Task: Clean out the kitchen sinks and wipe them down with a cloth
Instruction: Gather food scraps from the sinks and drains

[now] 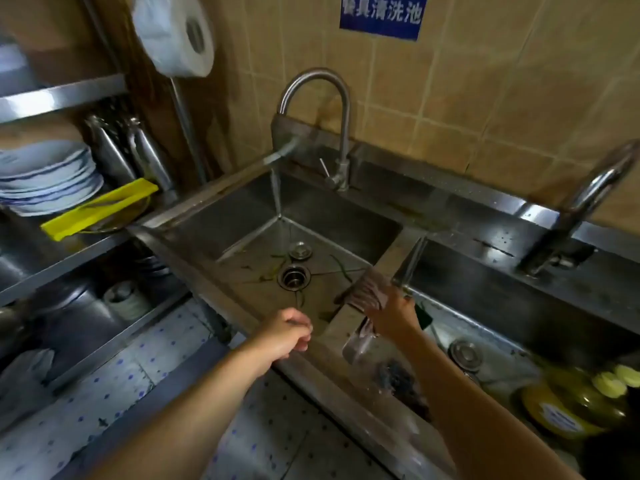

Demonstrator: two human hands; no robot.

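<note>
Tan tiles (pixel 502 81) cover the back wall, and a blue sign (pixel 382 15) with white characters hangs high on them. Left of the sign, a large paper roll (pixel 180 36) hangs in a clear bag beside a brown wall panel. Below the roll, a steel rack (pixel 62 98) carries stacked white plates (pixel 48 178) and a yellow tray (pixel 100 209) just beside them. Under the rack, the floor (pixel 114 375) is pale with blue dots. The light is dim and warm.

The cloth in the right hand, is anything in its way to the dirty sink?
Nothing visible blocks it. The right hand holds the cloth at the divider, right beside the left sink. Only green scraps lie on its floor.
</note>
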